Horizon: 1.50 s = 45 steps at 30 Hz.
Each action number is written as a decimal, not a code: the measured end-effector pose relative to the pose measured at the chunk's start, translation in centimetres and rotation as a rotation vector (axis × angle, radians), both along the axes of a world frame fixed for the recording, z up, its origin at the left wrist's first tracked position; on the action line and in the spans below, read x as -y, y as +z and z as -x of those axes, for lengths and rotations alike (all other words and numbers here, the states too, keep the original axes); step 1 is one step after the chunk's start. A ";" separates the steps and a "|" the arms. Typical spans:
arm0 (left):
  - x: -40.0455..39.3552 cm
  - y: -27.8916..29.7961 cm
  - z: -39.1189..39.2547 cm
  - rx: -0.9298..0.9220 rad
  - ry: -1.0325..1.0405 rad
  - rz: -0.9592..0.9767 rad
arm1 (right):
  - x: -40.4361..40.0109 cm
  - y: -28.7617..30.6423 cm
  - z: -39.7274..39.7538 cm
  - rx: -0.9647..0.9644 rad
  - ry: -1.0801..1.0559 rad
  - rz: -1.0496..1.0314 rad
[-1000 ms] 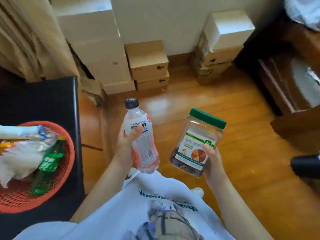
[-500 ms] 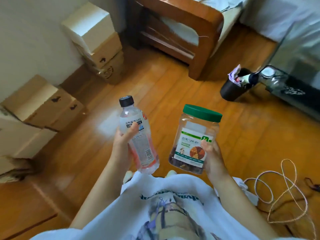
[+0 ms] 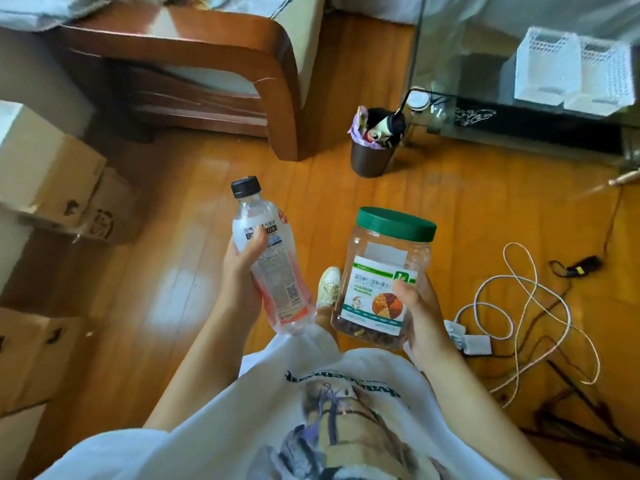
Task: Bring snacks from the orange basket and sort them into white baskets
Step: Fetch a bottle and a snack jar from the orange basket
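Observation:
My left hand [image 3: 240,275] grips a clear drink bottle [image 3: 273,265] with a black cap and a pink-and-white label, tilted slightly left. My right hand [image 3: 420,313] holds a clear plastic jar of mixed nuts [image 3: 381,282] with a green lid, upright, thumb across its label. Both are held in front of my chest above the wooden floor. Two white mesh baskets [image 3: 571,71] stand side by side on a glass table at the top right. The orange basket is out of view.
A dark bin [image 3: 374,157] full of rubbish stands on the floor ahead. A wooden sofa arm [image 3: 277,81] is at the upper left, cardboard boxes [image 3: 52,188] along the left. Loose cables and a white plug [image 3: 512,313] lie on the floor at the right.
The view has swung right: the orange basket and black table have gone from sight, and the glass table with the white baskets has come into view. Both hands keep their grip.

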<state>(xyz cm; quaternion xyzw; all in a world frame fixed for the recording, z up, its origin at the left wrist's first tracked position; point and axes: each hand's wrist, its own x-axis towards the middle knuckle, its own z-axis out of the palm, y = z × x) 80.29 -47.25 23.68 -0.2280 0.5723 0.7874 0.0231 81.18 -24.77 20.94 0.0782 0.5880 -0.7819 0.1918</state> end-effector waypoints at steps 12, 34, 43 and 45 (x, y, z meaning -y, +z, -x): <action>-4.8 2.0 22.4 -0.034 -0.316 0.036 | -3.3 2.4 16.7 0.088 -0.276 -0.103; -28.1 2.5 48.0 -0.013 -0.491 0.057 | -28.0 0.4 41.2 0.122 -0.442 -0.020; -33.4 1.6 56.5 0.012 -0.415 0.043 | -34.3 -0.4 51.5 0.140 -0.320 -0.049; -34.0 1.2 58.8 0.021 -0.389 0.035 | -35.0 -0.7 54.2 0.122 -0.286 -0.060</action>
